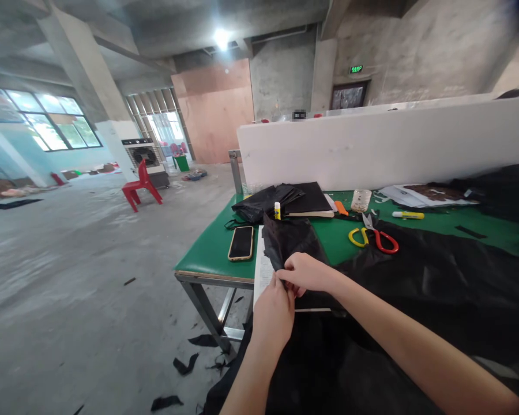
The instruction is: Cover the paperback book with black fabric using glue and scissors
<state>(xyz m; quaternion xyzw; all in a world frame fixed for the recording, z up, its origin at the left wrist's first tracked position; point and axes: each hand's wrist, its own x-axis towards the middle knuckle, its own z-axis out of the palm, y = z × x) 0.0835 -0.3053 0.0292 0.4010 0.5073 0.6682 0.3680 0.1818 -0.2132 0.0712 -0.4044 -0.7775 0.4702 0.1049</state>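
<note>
Thin black fabric (294, 239) lies bunched over a white printed board or paper (264, 271) at the table's near edge. My left hand (273, 308) pinches the fabric's left edge, fingers pressed together. My right hand (305, 272) meets it there, its fingers closed on the same fabric; the fingertips are partly hidden. Just behind the fabric stands a yellow glue stick (277, 211) with a white cap. To the left of the board rests a phone (241, 243). Scissors (374, 235) with one yellow and one red handle lie to the right.
The green table (211, 253) carries a stack of black sheets (281, 199), a clear jar (361, 200), another glue stick (407, 215) and a large spread of black fabric (441, 276). A white partition (384, 147) stands behind. Black scraps (185, 364) litter the floor near a red chair (142, 185).
</note>
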